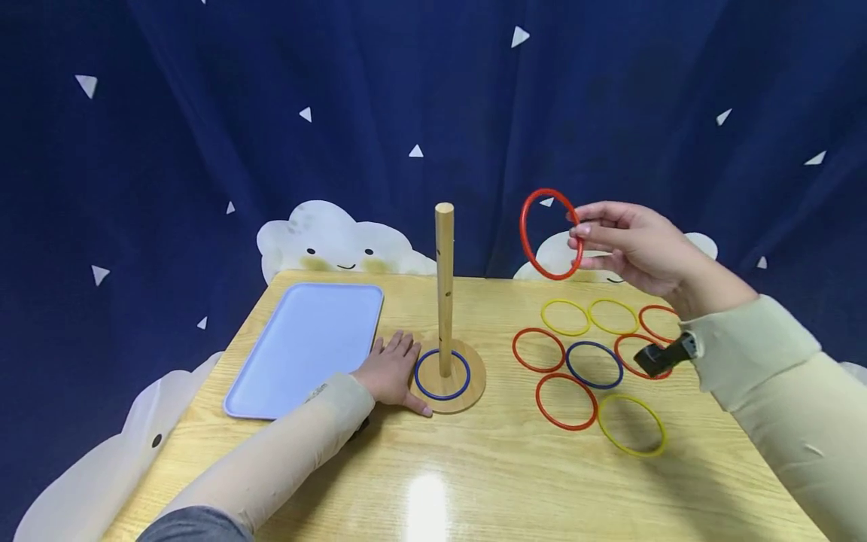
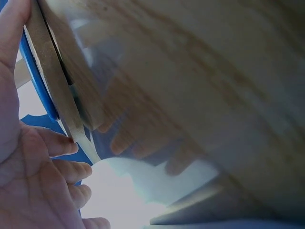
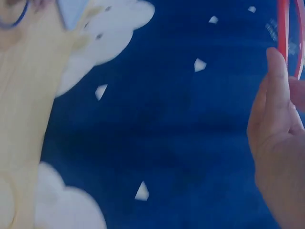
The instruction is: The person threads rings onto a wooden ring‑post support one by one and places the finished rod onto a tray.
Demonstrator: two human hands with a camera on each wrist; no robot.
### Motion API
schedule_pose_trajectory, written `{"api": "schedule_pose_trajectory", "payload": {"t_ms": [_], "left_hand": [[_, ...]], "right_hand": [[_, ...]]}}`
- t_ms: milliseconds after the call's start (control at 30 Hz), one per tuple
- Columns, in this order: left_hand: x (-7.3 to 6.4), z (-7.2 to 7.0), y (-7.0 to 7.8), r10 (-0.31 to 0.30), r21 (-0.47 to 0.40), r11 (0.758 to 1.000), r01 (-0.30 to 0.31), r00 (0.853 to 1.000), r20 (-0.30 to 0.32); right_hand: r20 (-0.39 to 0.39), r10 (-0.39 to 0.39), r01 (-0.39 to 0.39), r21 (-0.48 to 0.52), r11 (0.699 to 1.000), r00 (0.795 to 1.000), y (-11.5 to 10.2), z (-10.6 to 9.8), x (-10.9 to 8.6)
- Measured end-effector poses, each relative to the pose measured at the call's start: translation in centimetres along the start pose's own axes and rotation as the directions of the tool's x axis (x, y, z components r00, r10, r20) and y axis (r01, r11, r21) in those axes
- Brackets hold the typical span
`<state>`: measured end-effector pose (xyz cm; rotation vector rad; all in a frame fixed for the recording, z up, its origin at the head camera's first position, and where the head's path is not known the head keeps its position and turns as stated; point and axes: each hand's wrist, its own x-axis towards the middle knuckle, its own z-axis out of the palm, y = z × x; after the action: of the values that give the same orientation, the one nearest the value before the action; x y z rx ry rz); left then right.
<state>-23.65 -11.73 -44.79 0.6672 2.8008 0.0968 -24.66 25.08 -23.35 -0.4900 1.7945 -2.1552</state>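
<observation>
Up at the right, above the table, my right hand pinches a red ring by its near side, holding it tilted upright in the air. The same ring shows at the edge of the right wrist view. My left hand rests at the left rim of a round wooden base, thumb and fingers spread along it. From this base rises a wooden post, and a blue ring lies flat around the post's foot. In the left wrist view the left fingers extend beside the base's edge.
Right of the base, several rings lie flat on the table, among them a red ring, a blue ring and a yellow ring. A pale blue tray lies at the left. A dark blue curtain hangs behind.
</observation>
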Motion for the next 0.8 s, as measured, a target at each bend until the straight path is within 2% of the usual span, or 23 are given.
{"api": "schedule_pose_trajectory", "payload": {"t_ms": [167,367,667,800], "left_hand": [[0.1,-0.1,0.0,-0.002,0.007,1.000,0.002,1.000,-0.006],[-0.1,-0.2,0.1,0.007,-0.003,1.000,-0.007,1.000,-0.015],[0.0,-0.2,0.1,0.003,0.004,1.000,-0.003,1.000,-0.019],[0.0,-0.1,0.1,0.004,0.017,1.000,-0.004,1.000,-0.016]], "right_hand": [[0.003,-0.008,0.008,-0.015,1.000,1.000,-1.2,3.4,1.4],[-0.033,0.004,-0.004,-0.014,1.000,0.999,-1.2,6.2,2.8],[-0.095,-0.014,0.021,0.070,0.997,0.995,-0.3,8.1,4.8],[-0.088,0.025,-0.021,0.045,0.999,0.996,1.2,8.2,5.4]]}}
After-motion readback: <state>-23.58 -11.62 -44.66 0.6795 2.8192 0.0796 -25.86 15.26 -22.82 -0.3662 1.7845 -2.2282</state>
